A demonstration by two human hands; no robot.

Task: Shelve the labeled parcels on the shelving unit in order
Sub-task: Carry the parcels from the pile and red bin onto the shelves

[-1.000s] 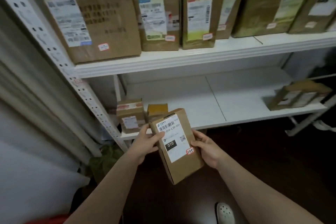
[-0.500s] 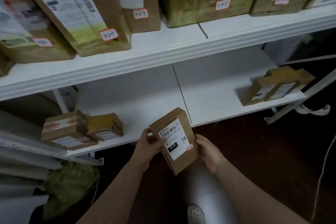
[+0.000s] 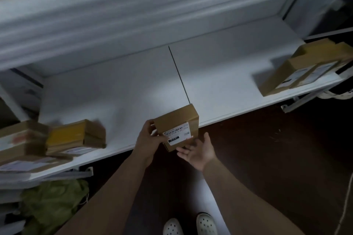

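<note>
- Shelving unit (image 3: pixel 298 13), white, filled most of the view; upper shelf's front lip (image 3: pixel 133 11) ran across the top, blurred.
- Lower shelf (image 3: pixel 133 86): white board, wide bare stretch mid-span betw. left and right parcel groups, thin dark seam (image 3: pixel 179 76) running front to back.
- Floor (image 3: pixel 277 158) dark, in front of and below the shelf.
- Right-end parcels (image 3: pixel 305 66): brown boxes w/ white labels, lying at the shelf's front right corner, well apart from the held one.
- Left-end stack (image 3: pixel 23 139): flat brown parcels, blurred; yellow-taped parcel (image 3: pixel 76 135) just beside them, near the front edge.
- Green bag (image 3: pixel 51 204) crumpled on the floor under the left end.
- Task parcel (image 3: pixel 177 120): small brown box, label toward camera, at the lower shelf's front edge just below the seam; resting or held clear, can't tell.
- Left hand (image 3: pixel 149 141) grasped the box's left side, fingers curled round it.
- Right hand (image 3: pixel 198 152) released, palm up, fingers spread, tips at the box's lower right corner; contact unclear.
- White clogs (image 3: pixel 206 224) at bottom centre; pale cord (image 3: pixel 345 212) along the right edge.
</note>
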